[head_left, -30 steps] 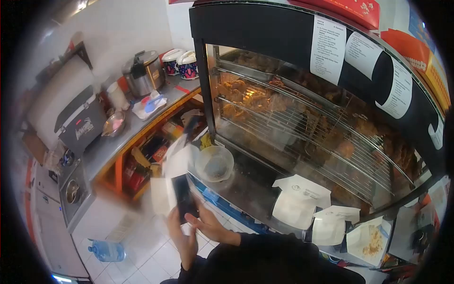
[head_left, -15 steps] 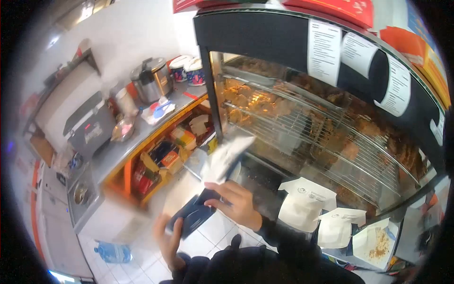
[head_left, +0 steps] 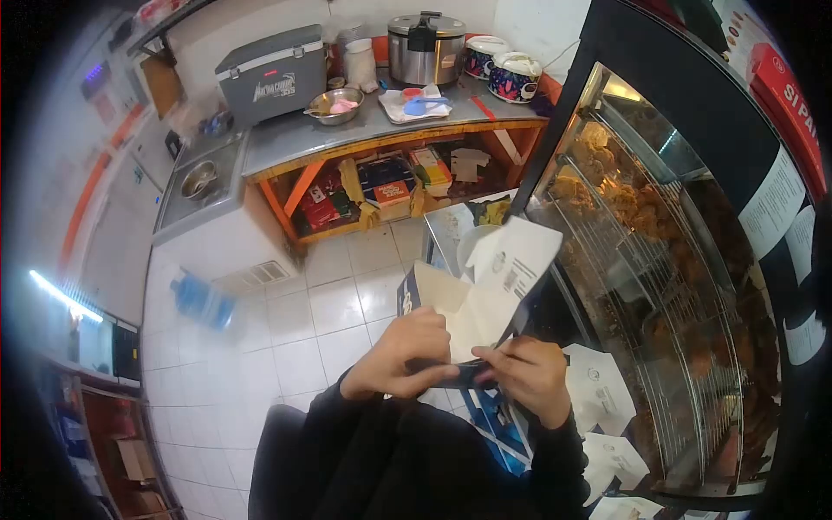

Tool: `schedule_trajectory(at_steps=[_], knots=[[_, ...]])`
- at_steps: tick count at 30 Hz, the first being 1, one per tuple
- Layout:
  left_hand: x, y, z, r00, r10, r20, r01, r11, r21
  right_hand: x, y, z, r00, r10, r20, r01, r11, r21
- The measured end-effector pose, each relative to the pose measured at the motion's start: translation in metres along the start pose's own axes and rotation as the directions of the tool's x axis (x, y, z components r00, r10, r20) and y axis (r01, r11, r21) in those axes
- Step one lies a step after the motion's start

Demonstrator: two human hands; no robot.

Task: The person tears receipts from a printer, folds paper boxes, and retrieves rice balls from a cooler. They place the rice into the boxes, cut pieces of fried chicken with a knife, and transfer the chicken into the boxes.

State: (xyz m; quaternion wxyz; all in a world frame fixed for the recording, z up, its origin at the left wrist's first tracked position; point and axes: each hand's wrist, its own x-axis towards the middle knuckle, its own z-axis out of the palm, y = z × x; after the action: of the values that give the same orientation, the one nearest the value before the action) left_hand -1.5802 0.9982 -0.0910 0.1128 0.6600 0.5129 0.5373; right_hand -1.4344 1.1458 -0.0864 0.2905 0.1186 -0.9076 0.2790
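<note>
A cardboard takeaway box [head_left: 518, 262], dark blue outside and white inside, stands opened out in front of my body, its printed lid flap raised. My left hand [head_left: 407, 351] is closed on the box's near left side, fingers over the wall and thumb along the front edge. On the near right corner, my right hand [head_left: 529, 371] pinches the card between thumb and fingers. The inside of the box shows bare white card. Below my right forearm, other opened white boxes [head_left: 598, 386] stand in a row beside the heated display cabinet.
The glass-fronted cabinet [head_left: 641, 286] with wire racks of fried food rises at my right. Across the tiled floor, a steel counter [head_left: 303, 143] carries a grey cool box [head_left: 273, 78], a metal bowl [head_left: 336, 106] and a rice cooker [head_left: 426, 48]. A blue water bottle [head_left: 204, 302] lies on the floor.
My view has turned left, towards the counter. The box, flatter and blurred before, now has its walls opened out and lid up. Both hands have come closer together around its near side.
</note>
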Motion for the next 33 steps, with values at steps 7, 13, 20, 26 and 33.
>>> schedule_trajectory(at_steps=[7,13,20,26,33], knots=[[-0.015,-0.036,-0.005,0.844,-0.497,-0.203,0.476,0.868,-0.143,-0.001,0.016,-0.012,0.977,0.083,-0.195,-0.122,0.972,-0.199],[-0.07,-0.061,-0.004,0.76,-0.517,-0.393,0.25,0.792,-0.557,-0.022,0.066,-0.015,0.651,0.7,-0.294,-0.338,0.614,0.714],[-0.012,-0.084,-0.003,0.768,-0.546,-0.335,0.19,0.693,-0.695,-0.034,0.03,0.031,0.937,0.25,-0.245,-0.158,0.926,0.342],[0.011,-0.092,0.037,0.747,-0.658,-0.089,0.388,0.542,-0.746,-0.055,0.034,0.062,0.903,0.01,-0.43,-0.079,0.987,-0.143],[0.025,-0.056,0.123,0.508,-0.792,-0.337,0.619,0.609,-0.496,-0.072,0.024,0.04,0.599,0.389,-0.7,-0.369,0.91,0.19]])
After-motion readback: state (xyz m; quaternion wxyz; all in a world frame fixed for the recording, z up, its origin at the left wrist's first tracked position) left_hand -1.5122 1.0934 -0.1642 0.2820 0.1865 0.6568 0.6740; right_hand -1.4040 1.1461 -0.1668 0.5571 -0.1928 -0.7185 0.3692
